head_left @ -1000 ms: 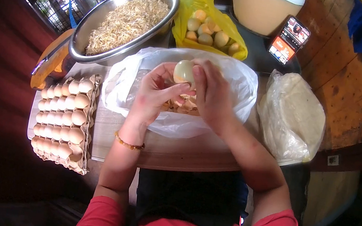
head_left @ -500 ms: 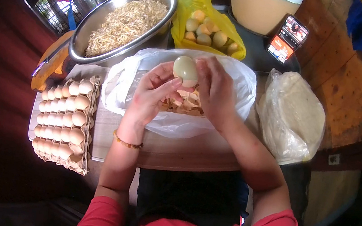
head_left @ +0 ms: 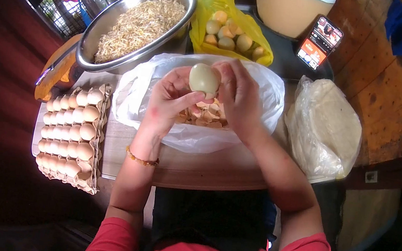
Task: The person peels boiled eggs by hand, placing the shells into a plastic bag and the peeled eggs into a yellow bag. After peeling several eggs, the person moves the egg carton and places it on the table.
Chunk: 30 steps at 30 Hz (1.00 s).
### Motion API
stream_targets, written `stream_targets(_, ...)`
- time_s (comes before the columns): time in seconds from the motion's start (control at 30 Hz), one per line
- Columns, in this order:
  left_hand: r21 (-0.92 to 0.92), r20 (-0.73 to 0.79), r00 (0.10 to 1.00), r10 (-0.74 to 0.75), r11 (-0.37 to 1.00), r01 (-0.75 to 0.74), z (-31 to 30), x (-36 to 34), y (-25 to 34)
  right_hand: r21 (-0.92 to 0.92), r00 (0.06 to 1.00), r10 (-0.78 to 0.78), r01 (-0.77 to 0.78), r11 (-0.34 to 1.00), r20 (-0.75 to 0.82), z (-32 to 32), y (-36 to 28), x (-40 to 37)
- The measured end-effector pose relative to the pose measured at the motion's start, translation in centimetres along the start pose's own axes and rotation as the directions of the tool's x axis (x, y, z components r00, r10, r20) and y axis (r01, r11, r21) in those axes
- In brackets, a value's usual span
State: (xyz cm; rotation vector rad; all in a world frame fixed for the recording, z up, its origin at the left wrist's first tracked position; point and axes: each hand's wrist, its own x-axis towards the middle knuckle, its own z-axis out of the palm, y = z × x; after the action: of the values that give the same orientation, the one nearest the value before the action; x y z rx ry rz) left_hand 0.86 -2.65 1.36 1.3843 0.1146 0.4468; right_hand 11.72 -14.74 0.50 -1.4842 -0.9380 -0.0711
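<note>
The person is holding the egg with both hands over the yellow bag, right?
Not quite. The left hand and right hand do hold the egg, but over the white bag, which has broken shells in it. The yellow bag sits farther back with other eggs inside. The head view shows this.

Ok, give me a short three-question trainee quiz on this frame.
1. True or false: both the left hand and the right hand hold the egg.
2. What lies in the white bag under the hands? A) noodles B) eggshell pieces C) a phone
3. On which side of the person does the egg tray sit?
Key: 1 true; 2 B; 3 the left.
</note>
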Motion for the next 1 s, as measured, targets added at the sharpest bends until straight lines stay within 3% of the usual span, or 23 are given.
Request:
stream_targets(0.03, -0.028, 0.023, 1.0, -0.015, 0.999, 0.016, 0.1, -0.1, 0.1, 0.014, 0.998, 0.07, -0.07, 0.997, -0.002, -0.2, 0.1, 0.1)
stream_targets(0.17, -0.15, 0.047, 0.997, -0.062, 0.986, 0.068, 0.4, -0.1, -0.1, 0.049, 0.994, 0.105, -0.105, 0.993, -0.012, -0.4, 0.0, 0.3)
stream_targets(0.27, -0.033, 0.02, 0.999, -0.027, 0.999, 0.028, -0.1, -0.1, -0.6, 0.003, 1.0, 0.015, -0.015, 1.0, 0.011, -0.4, -0.9, 0.1)
stream_targets(0.4, -0.043, 0.022, 0.999, -0.049, 0.998, 0.049, -1.0, -0.2, -0.4, -0.073, 0.998, -0.038, 0.034, 0.997, -0.057, -0.3, 0.8, 0.5)
stream_targets(0.47, -0.225, 0.062, 0.998, 0.014, 0.974, 0.0, -1.3, -0.3, -0.3, -0.109, 0.997, -0.043, 0.036, 0.993, -0.059, -0.6, 1.5, 0.6)
stream_targets(0.5, -0.225, 0.064, 0.998, 0.015, 0.974, 0.0, -1.2, -0.3, -0.2, -0.167, 0.999, -0.044, 0.048, 0.985, 0.024, -0.7, 1.6, 0.7)
stream_targets(0.57, -0.141, -0.021, 0.998, 0.063, 0.988, -0.065, -0.9, -0.3, 0.2, -0.224, 0.994, -0.039, 0.063, 0.973, 0.106, -0.8, 1.8, 0.8)
stream_targets(0.6, -0.141, -0.022, 0.998, 0.063, 0.988, -0.066, -0.5, -0.1, -0.1, -0.234, 0.982, -0.159, 0.179, 0.956, 0.102, -0.7, 1.8, 0.9)
stream_targets(0.63, 0.027, -0.089, 0.982, 0.169, 0.986, -0.168, 0.0, 0.2, -0.7, -0.241, 0.956, -0.276, 0.293, 0.925, 0.101, -0.5, 1.6, 1.0)
stream_targets(0.67, 0.201, -0.136, 0.95, 0.282, 0.947, -0.252, 0.1, 0.4, -1.2, -0.238, 0.955, -0.277, 0.295, 0.926, 0.104, -0.3, 1.3, 0.7)
stream_targets(0.7, 0.439, -0.154, 0.954, 0.258, 0.883, -0.168, -0.5, 0.4, -1.3, -0.178, 0.973, -0.213, 0.226, 0.958, 0.086, -0.1, 0.1, 0.3)
stream_targets(0.87, 0.418, -0.109, 0.953, 0.282, 0.883, -0.213, 0.0, 0.3, -2.3, -0.076, 0.987, -0.081, 0.092, 0.993, 0.14, 0.7, 0.0, -0.4)
stream_targets(0.93, 0.139, -0.089, 0.96, 0.266, 0.957, -0.253, 0.5, 0.4, -2.0, -0.013, 0.974, -0.223, 0.223, 0.975, 0.027, 1.2, 0.6, -0.1)
stream_targets(0.97, 0.142, -0.091, 0.959, 0.267, 0.957, -0.253, 0.6, 0.3, -1.6, -0.011, 0.974, -0.224, 0.224, 0.974, 0.028, 1.0, 0.7, -0.3)
stream_targets(1.0, 0.074, -0.081, 0.978, 0.195, 0.979, -0.189, 0.6, 0.1, -1.1, 0.107, 0.995, -0.06, 0.051, 0.993, 0.083, 0.6, 0.1, -0.3)
